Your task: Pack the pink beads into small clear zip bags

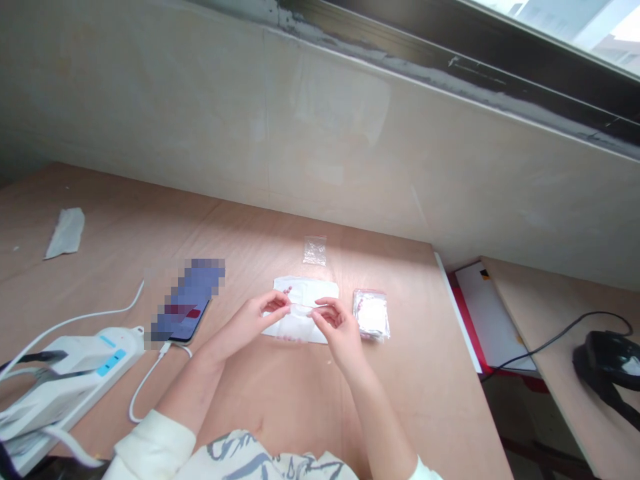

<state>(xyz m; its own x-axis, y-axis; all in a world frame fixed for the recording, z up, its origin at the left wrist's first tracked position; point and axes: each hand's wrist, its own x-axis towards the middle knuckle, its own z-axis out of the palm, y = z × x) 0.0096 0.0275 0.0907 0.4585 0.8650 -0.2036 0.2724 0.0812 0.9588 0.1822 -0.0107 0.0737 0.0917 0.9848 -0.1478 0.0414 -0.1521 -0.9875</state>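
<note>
Left hand (265,315) and right hand (337,325): both grips pinching a clear plastic piece (300,311) between them, fingertips pressed together, just above a white sheet (305,291) on the worktop (280,400). Small clear bag (315,251) ahead of the grips. Packet of white stuff (371,315) just right of right grip. Phone (187,327) and power strip (75,360) left of left grip.

- Left sleeve (153,445): off-white, thick soft fabric, wide rounded cuff.
- Right sleeve (424,471): matching off-white fabric; only the cuff edge is in view.
- Garment front (240,457): off-white, printed with irregular grey-blue brush-like strokes; the full pattern is cut off by the frame.
- Left hand (263,317): bare.
- Right hand (340,327): bare.
- Forearms (375,413): bare from cuff to wrist.
</note>
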